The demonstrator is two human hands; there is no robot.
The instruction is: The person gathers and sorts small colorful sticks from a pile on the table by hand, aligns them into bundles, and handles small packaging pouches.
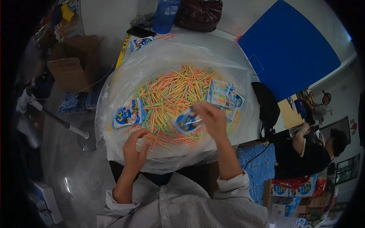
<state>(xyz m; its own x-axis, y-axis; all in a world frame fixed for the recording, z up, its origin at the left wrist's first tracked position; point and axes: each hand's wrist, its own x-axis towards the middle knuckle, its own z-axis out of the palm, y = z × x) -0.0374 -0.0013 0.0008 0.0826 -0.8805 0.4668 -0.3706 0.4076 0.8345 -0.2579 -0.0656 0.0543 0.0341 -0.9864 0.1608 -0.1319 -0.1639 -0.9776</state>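
A heap of thin pastel sticks, yellow, pink and green, lies on a clear plastic sheet or bag on the table. My right hand pinches the upper right edge of a blue-and-white packet, tilted and slightly blurred above the heap. My left hand is at the near left edge of the sticks, thumb and fingers apart and curved. Just beyond it lies another blue packet on the heap. More packets overlap at the right side of the sticks.
Along the back stand a blue bottle and a dark bag, near a phone. A blue panel and black bag are at right. A cardboard box stands left. A person sits at far right.
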